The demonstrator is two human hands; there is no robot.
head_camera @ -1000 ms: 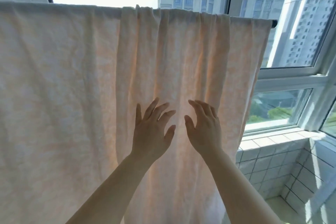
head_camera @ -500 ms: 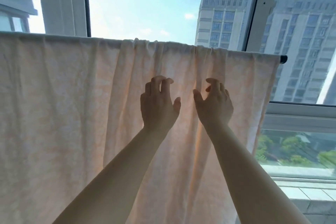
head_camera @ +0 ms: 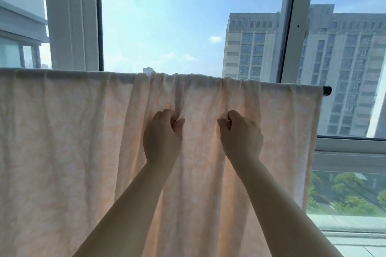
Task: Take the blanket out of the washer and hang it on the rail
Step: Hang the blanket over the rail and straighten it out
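Head view, blanket: the pale peach blanket [head_camera: 69, 142] is hanging over the rail [head_camera: 326, 90], draped from the left edge of the scene almost to the rail's dark right end, with light glowing through the cloth.
Head view, gathers: the top edge is bunching into folds along the rail, mostly above the two hands; the left stretch is lying smoother.
Head view, left hand: the left hand [head_camera: 163, 140] is reaching up against the near face of the blanket just below the rail, its fingers curled and pinching a fold of cloth.
Head view, right hand: the right hand [head_camera: 242, 137] is doing the same just to the right, fingers curled round a pinch of blanket; the two hands are near each other but apart.
Head view, arms: both bare forearms are rising from the near bottom edge toward the cloth.
Head view, surroundings: a white window frame [head_camera: 73, 16] is standing behind the rail; tall grey buildings [head_camera: 344, 58] and green trees [head_camera: 342, 194] are showing far right.
Head view, writing: no readable lettering is showing.
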